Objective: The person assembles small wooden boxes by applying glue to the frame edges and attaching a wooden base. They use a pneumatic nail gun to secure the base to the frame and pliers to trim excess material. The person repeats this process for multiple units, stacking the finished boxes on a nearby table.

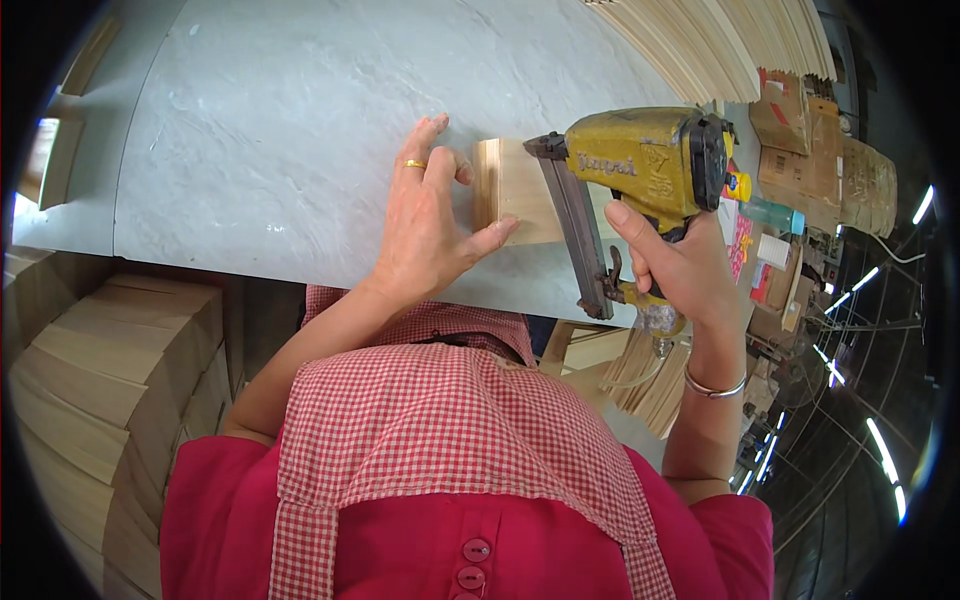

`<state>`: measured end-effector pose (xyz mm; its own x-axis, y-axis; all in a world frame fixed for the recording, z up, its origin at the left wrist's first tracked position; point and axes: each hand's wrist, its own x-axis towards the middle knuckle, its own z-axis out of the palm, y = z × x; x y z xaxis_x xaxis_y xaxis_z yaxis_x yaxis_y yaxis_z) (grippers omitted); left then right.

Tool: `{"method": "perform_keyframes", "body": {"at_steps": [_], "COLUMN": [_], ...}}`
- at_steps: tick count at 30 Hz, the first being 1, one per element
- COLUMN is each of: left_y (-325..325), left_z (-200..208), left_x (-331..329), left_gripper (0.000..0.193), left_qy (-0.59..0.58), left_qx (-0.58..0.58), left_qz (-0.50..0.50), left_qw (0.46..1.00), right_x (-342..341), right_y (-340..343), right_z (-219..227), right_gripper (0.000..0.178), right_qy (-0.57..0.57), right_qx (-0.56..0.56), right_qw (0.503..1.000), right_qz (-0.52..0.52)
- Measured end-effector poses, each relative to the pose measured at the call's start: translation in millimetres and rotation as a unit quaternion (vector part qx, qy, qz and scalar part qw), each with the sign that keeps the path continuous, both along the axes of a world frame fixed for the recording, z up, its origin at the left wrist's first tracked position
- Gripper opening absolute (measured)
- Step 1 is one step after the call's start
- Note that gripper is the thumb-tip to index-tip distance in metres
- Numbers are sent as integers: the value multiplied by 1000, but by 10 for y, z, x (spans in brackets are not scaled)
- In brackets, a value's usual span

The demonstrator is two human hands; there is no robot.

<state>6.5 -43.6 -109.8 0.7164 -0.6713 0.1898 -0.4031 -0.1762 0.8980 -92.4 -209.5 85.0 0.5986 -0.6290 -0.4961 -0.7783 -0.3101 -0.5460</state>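
Observation:
My right hand [690, 265] is closed round the handle of a yellow pneumatic nail gun [635, 150]. The gun's dark nose is at the far edge of a pale wooden piece [527, 195], and its long magazine slants back toward me across that piece. Whether the nose touches the wood I cannot tell. My left hand [425, 215] is beside the left end of the piece, fingers apart and the index finger bent. Its thumb lies over the near left corner of the wood. The gun hides the right part of the piece.
The grey marbled table [270, 130] carries rows of thin wooden slats [710, 45] at the far right. Stacked wooden boxes or boards [110, 360] stand below at the left. Cardboard boxes [800, 150] and a bottle [770, 215] are at the right. More slats [645, 375] lie near my right elbow.

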Motion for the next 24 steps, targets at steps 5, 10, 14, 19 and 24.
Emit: {"method": "perform_keyframes", "body": {"at_steps": [5,10,14,19,24], "left_y": [9,30,112,113,-313], "left_z": [-16,23,101,615,920], "left_x": [-5,0,30,-256,-726], "left_gripper": [63,61,46,36,40], "left_qy": [7,27,33,158,292], "left_qx": [5,22,-22,-135,-37], "left_qz": [-2,-5,2,-289,-430], "left_qw": [1000,999,999,934,853], "right_x": [42,-1,-292,-860,-1317], "right_y": [-2,9,33,178,452], "right_z": [25,31,83,49,-101], "right_gripper": [34,32,29,23,25], "right_qy": [10,-23,-71,-160,-213], "right_qx": [-16,-38,-56,-50,-65], "right_qw": [1000,999,995,976,958], "right_qz": [16,31,-52,-142,-181]}}
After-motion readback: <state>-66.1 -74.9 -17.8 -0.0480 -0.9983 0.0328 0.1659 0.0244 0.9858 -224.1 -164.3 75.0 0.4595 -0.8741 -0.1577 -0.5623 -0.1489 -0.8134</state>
